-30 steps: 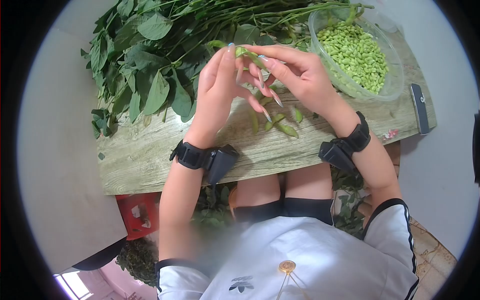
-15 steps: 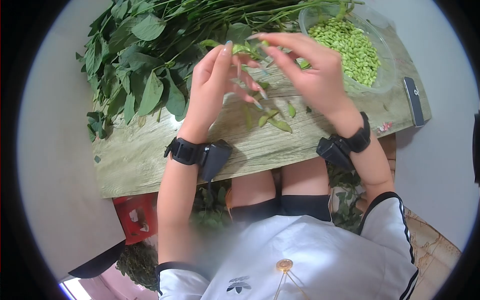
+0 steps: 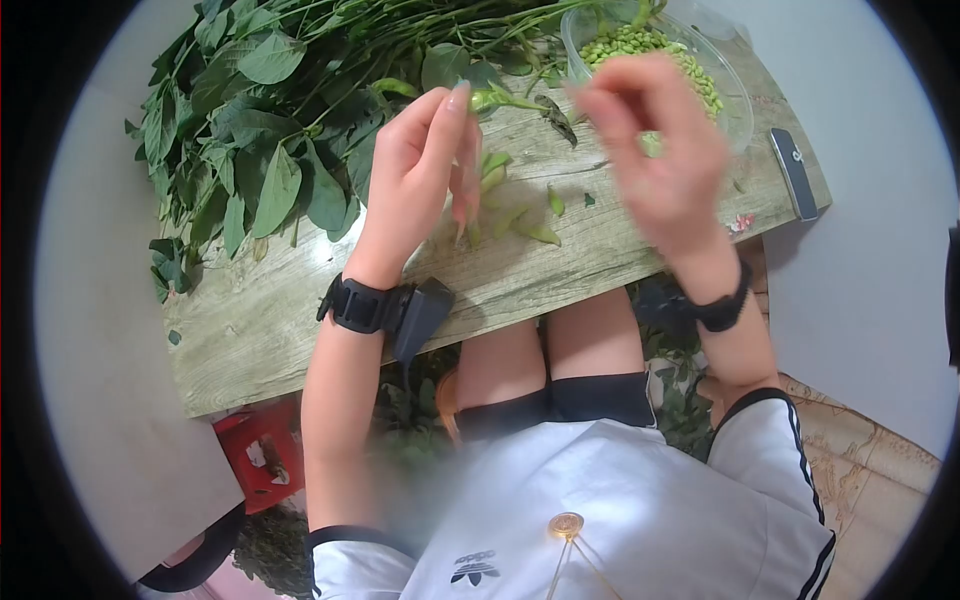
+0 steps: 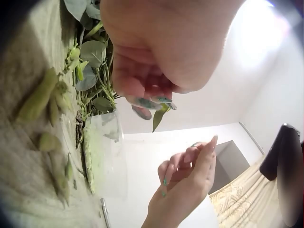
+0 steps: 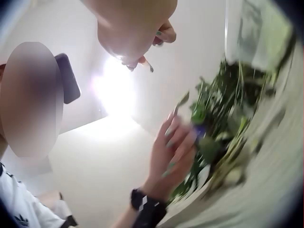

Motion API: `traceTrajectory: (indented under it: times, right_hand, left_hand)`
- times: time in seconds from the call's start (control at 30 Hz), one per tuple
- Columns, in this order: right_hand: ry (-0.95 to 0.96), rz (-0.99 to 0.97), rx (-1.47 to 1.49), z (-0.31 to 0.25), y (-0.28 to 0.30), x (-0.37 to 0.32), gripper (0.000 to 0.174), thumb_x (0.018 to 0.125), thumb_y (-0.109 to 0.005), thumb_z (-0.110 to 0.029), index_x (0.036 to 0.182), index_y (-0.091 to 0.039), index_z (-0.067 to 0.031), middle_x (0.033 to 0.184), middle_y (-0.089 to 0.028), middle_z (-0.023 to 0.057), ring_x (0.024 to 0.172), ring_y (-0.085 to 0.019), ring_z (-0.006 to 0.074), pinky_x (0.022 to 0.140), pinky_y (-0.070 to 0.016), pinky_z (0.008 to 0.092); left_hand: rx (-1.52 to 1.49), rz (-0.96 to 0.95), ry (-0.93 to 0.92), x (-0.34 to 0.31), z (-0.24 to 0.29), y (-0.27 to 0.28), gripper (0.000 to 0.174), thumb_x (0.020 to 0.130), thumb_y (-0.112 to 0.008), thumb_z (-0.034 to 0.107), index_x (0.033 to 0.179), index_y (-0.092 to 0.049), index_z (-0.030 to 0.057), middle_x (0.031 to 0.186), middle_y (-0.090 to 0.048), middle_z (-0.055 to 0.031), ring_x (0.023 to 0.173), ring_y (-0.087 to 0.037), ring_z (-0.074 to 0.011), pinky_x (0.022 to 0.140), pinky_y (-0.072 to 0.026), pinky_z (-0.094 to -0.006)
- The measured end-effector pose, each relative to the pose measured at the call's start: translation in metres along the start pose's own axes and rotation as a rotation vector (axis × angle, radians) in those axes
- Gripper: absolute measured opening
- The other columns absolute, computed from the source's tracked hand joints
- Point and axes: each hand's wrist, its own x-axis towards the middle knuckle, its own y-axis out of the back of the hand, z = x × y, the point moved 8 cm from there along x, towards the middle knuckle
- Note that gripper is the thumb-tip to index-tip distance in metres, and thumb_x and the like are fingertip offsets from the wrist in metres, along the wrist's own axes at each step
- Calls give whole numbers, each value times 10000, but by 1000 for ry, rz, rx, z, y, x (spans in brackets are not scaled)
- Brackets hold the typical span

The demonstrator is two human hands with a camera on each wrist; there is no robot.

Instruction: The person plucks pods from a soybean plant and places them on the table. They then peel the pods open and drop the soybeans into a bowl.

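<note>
In the head view my left hand (image 3: 425, 150) pinches a green edamame pod (image 3: 490, 100) by one end, between thumb and index finger, above the table. The pod's free tip points down in the left wrist view. My right hand (image 3: 665, 150), blurred, hangs at the near side of a clear plastic bowl (image 3: 745, 125) of shelled edamame beans (image 3: 705, 85). Its fingers are curled in the left wrist view, and pale green beans (image 3: 650, 145) show among them from above. Several whole pods (image 3: 542, 234) lie on the table under and between the hands.
Leafy soybean stalks (image 3: 265, 120) cover the far left of the wooden table (image 3: 290, 330). A phone (image 3: 793, 175) lies near the right edge. Below the table stands a red crate (image 3: 262, 455), and leafy plants (image 3: 690, 400) lie on the floor.
My right hand has parted from the left hand and the pod, moving right toward the bowl. The left hand keeps its pinch on the pod. The head view has shifted slightly.
</note>
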Motion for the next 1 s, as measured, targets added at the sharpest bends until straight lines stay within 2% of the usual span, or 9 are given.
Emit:
traceTrajectory:
  times: [0.37, 0.43, 0.47, 0.5, 0.7, 0.77, 0.87, 0.93, 1.0]
  right_hand:
    - [-376, -450, 92, 20, -83, -9, 423, 973, -557, -422, 851, -481, -24, 602, -587, 170, 606, -632, 362, 515, -475, 420]
    - [-401, -439, 188, 26, -86, -12, 455, 975, -555, -432, 810, -501, -12, 580, -574, 164, 553, -606, 329, 509, -468, 394]
    - [-390, -396, 256, 28, -85, -12, 441, 980, -555, -418, 815, -535, -9, 583, -566, 157, 527, -585, 297, 502, -460, 377]
    - [-381, -356, 326, 28, -83, -12, 430, 985, -554, -403, 820, -570, -7, 586, -558, 150, 501, -563, 264, 494, -452, 361]
    - [-718, -236, 629, 48, -57, -21, 244, 995, -577, -275, 944, -703, -72, 591, -549, -26, 486, -470, 50, 451, -374, 229]
    - [-523, 13, 370, 70, -4, 1, 203, 991, -592, -232, 965, -713, -70, 613, -531, -81, 496, -432, 1, 449, -350, 193]
    - [-576, -24, -217, 111, 58, 16, 312, 908, -686, -202, 1191, -694, -71, 723, -645, 29, 530, -450, 52, 497, -379, 220]
    - [-97, 137, -713, 95, 76, 15, 321, 875, -723, -191, 1178, -706, -86, 799, -653, 28, 591, -454, 45, 521, -365, 213]
    - [-352, 125, -513, 91, 99, 7, 325, 851, -750, -186, 1158, -716, -86, 885, -664, 50, 626, -455, 60, 563, -383, 206]
  left_hand:
    - [20, -28, -132, -2, 6, 1, 267, 1062, -428, 221, 974, -573, 15, 578, -420, 69, 464, -339, -8, 418, -262, -179]
    - [-37, 160, -89, -8, 8, 4, 264, 1063, -430, 223, 954, -556, 18, 595, -416, 65, 476, -337, -7, 430, -267, -176]
    - [-35, 94, -140, -9, 6, 3, 285, 1056, -449, 233, 1179, -550, -3, 669, -447, 83, 506, -369, 2, 432, -256, -159]
    - [-36, 88, -140, -7, 8, 6, 285, 1056, -449, 233, 1179, -550, -3, 669, -447, 83, 506, -369, 2, 432, -256, -159]
    - [8, -36, -113, -3, 16, -3, 303, 1068, -406, 267, 883, -519, 55, 577, -375, 64, 444, -323, -17, 401, -239, -193]
    - [26, 36, -180, 2, 11, 8, 395, 1068, -401, 291, 750, -482, 72, 530, -367, 56, 413, -322, -26, 396, -233, -200]
    - [43, 50, -194, 4, 7, 12, 394, 1066, -409, 296, 739, -460, 81, 551, -386, 44, 425, -341, -37, 402, -249, -208]
    - [63, 42, -206, 4, 9, 12, 377, 1067, -408, 295, 762, -463, 80, 581, -385, 34, 442, -360, -48, 411, -255, -213]
    - [136, 46, -291, 1, 23, 9, 386, 1069, -406, 290, 757, -465, 70, 601, -414, 28, 446, -369, -46, 423, -262, -211]
